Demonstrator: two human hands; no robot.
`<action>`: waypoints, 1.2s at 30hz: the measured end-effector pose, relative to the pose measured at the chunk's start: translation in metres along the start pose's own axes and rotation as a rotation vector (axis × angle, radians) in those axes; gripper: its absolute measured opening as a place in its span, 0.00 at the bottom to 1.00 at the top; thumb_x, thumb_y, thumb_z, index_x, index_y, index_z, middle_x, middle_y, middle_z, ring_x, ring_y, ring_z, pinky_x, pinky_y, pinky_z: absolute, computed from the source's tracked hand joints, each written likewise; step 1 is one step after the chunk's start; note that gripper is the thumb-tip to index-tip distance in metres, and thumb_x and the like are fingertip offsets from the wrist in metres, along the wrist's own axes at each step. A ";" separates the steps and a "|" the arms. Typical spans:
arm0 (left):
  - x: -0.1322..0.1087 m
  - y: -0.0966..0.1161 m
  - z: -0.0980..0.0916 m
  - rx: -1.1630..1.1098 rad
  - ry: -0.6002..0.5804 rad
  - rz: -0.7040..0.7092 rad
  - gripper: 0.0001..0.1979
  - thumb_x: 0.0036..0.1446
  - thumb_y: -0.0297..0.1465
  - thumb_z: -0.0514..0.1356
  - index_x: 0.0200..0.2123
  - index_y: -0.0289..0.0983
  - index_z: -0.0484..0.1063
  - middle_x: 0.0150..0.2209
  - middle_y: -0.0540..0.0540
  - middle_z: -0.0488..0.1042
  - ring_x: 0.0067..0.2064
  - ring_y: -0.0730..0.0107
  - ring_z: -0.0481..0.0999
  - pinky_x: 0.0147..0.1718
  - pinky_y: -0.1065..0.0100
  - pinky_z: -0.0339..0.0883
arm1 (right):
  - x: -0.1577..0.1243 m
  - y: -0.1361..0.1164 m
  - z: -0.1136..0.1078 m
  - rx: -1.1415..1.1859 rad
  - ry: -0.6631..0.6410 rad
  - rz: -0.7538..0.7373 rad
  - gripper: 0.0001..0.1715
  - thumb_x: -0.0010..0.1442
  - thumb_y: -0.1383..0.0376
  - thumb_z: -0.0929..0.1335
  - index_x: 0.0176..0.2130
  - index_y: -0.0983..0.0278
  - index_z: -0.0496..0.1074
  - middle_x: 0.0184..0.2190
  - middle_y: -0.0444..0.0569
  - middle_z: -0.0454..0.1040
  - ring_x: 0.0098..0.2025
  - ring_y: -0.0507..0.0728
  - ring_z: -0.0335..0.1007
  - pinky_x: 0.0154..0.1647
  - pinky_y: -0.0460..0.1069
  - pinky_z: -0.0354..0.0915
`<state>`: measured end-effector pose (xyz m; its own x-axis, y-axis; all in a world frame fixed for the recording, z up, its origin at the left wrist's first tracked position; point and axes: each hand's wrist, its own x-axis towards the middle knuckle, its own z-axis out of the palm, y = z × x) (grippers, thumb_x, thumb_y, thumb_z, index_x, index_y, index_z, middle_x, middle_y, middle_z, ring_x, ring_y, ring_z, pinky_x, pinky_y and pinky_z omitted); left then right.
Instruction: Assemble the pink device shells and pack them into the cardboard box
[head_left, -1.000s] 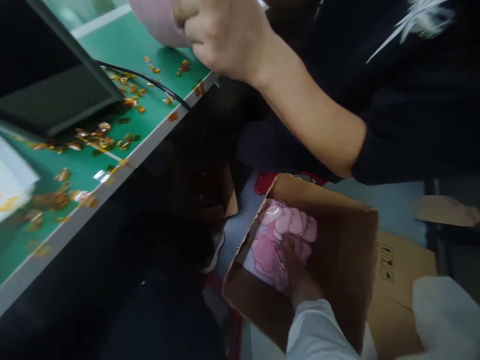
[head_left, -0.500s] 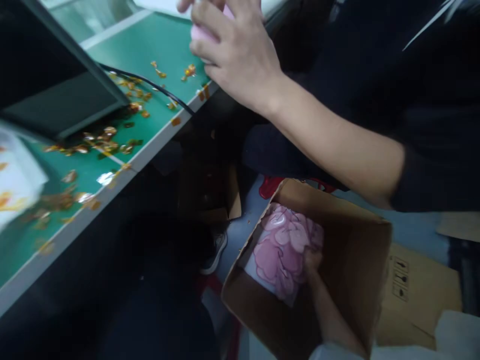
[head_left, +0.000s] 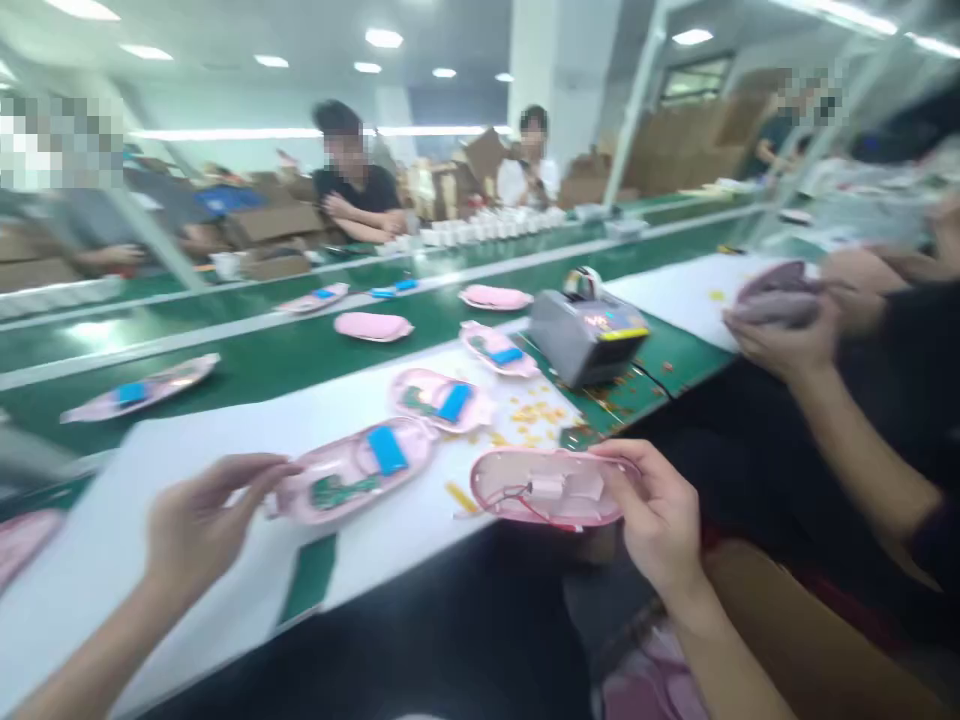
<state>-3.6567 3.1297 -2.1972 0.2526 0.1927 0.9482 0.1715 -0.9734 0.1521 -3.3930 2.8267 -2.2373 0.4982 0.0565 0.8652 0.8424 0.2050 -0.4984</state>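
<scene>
My left hand (head_left: 206, 515) pinches the near end of a pink plastic shell (head_left: 349, 470) that carries a green circuit board and a blue block. That shell is low over the white sheet (head_left: 202, 440); whether it touches the sheet I cannot tell. In my right hand (head_left: 660, 510) is a pink shell half (head_left: 551, 487), its hollow side toward me, with a white part and thin red and dark wires inside. Thumb and fingers close on its right end, at the table's front edge. Two more pink shells with blue blocks, one of them here (head_left: 442, 400), lie just beyond.
A grey tape dispenser (head_left: 589, 335) stands on the green table, with scraps of amber tape (head_left: 536, 415) around it. More pink shells (head_left: 373, 326) lie farther back. At right, a co-worker's hands (head_left: 806, 320) hold a similar shell. Below right is a cardboard box (head_left: 780, 610).
My view has swung up from the floor box to the tabletop. My right hand, earlier on pink pieces in the box, now holds a wired shell half. My left hand has come into view.
</scene>
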 end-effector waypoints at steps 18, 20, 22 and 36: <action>-0.003 -0.025 0.027 -0.376 0.039 0.037 0.06 0.59 0.25 0.62 0.31 0.40 0.77 0.51 0.45 0.69 0.45 0.64 0.74 0.43 0.63 0.72 | 0.027 -0.068 0.204 0.232 -0.325 -0.104 0.09 0.60 0.60 0.68 0.38 0.63 0.74 0.36 0.47 0.75 0.40 0.56 0.72 0.42 0.51 0.65; -0.002 -0.023 0.029 -0.507 0.102 -0.080 0.05 0.57 0.24 0.63 0.30 0.38 0.75 0.47 0.45 0.72 0.41 0.67 0.75 0.39 0.66 0.72 | 0.029 -0.066 0.205 0.226 -0.354 -0.075 0.10 0.59 0.60 0.69 0.38 0.63 0.74 0.36 0.48 0.75 0.40 0.57 0.71 0.42 0.51 0.65; -0.001 -0.021 0.031 -0.678 0.060 -0.232 0.06 0.54 0.26 0.66 0.35 0.37 0.71 0.40 0.46 0.75 0.35 0.69 0.76 0.31 0.69 0.70 | 0.032 -0.062 0.206 0.224 -0.341 -0.049 0.10 0.57 0.60 0.69 0.38 0.63 0.74 0.36 0.48 0.76 0.39 0.56 0.71 0.41 0.51 0.65; 0.001 -0.015 0.029 -0.971 -0.186 -0.520 0.19 0.48 0.31 0.65 0.43 0.37 0.64 0.31 0.48 0.76 0.28 0.67 0.77 0.22 0.73 0.69 | 0.046 -0.103 0.242 -0.469 -0.872 -0.386 0.07 0.53 0.58 0.70 0.31 0.59 0.74 0.25 0.42 0.74 0.29 0.55 0.67 0.30 0.49 0.57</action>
<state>-3.6317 3.1483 -2.2069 0.5190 0.5409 0.6619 -0.4989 -0.4371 0.7484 -3.5068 3.0450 -2.1324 0.0169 0.7870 0.6168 0.9996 -0.0281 0.0084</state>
